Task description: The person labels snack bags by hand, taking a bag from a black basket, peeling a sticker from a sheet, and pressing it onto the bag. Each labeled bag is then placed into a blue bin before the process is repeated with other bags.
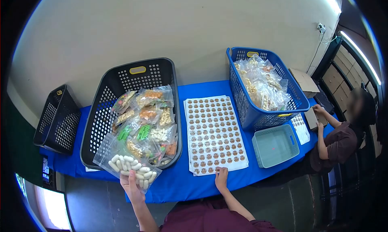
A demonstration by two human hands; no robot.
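My left hand grips a clear plastic bag of white oblong pieces, held over the near edge of a black basket. In that basket lie several clear bags with orange, green and whitish contents. My right hand touches the bottom edge of a stack of white sheets printed with rows of round brown stickers. Its fingers are pressed together, and anything between them is too small to make out.
A blue basket full of filled bags stands at the back right, with a pale green tray before it. An empty black basket is at far left. A person handles a cardboard box at right, beside another sticker sheet.
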